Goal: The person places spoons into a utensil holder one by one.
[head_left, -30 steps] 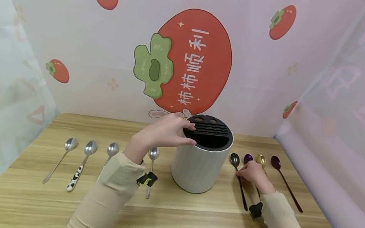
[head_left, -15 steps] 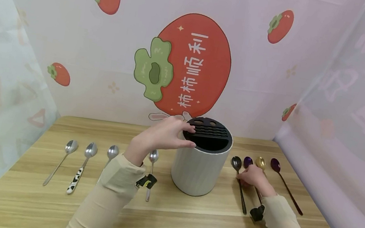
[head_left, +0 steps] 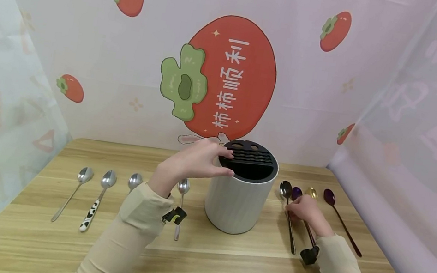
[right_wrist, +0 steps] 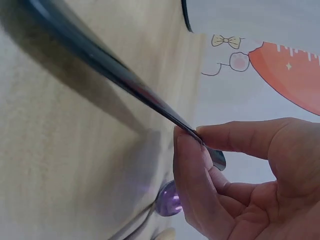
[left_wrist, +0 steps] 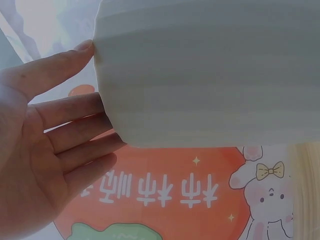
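Observation:
My left hand [head_left: 194,159] rests at the left rim of a white ribbed utensil holder [head_left: 233,208] with a slotted black top [head_left: 255,156]. In the left wrist view its thumb and fairly straight fingers touch the holder's edge. My right hand [head_left: 307,212] pinches a black spoon [head_left: 285,190] between thumb and fingers, high on the handle near the bowl. The right wrist view shows that spoon [right_wrist: 130,82] with its shadow apart from it on the table. Beside the right hand lie a purple spoon [head_left: 297,193] and a gold spoon [head_left: 312,192], both partly hidden.
A dark purple spoon [head_left: 329,197] lies at the far right. Left of the holder, several silver spoons lie in a row, one with a cow-patterned handle [head_left: 90,216]. The left arm partly covers one silver spoon [head_left: 135,181]. A printed cloth hangs behind the wooden table [head_left: 217,267].
My right hand has pinched the black spoon and raised it slightly, its bowl now higher and a little farther right. The left hand stays at the holder's rim.

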Action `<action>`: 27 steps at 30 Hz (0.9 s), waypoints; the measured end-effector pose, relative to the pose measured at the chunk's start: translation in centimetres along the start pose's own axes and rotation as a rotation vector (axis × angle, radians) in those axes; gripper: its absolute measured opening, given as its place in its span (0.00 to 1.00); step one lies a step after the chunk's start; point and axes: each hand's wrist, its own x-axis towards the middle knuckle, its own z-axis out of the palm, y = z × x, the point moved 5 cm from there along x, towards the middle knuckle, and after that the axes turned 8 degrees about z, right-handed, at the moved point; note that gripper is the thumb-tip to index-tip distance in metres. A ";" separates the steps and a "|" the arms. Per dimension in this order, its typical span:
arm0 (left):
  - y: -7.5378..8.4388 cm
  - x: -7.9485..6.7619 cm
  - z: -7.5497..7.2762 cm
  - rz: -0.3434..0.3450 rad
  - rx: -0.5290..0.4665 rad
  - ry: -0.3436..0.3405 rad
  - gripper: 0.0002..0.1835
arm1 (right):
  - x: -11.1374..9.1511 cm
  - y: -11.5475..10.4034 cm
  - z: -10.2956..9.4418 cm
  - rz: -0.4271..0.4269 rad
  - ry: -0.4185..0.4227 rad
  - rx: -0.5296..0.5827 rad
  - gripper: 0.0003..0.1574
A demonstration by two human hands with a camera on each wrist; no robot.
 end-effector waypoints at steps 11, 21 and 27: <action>0.1 0.1 0.0 0.006 0.002 -0.001 0.24 | -0.3 0.0 -1.1 0.012 -0.017 0.082 0.13; 0.0 0.0 0.0 0.007 0.011 0.003 0.25 | -0.9 -0.9 -2.3 -0.011 0.026 0.131 0.12; 0.1 0.0 0.0 0.001 0.006 -0.005 0.25 | -1.6 -1.6 -3.1 -0.012 0.054 0.115 0.14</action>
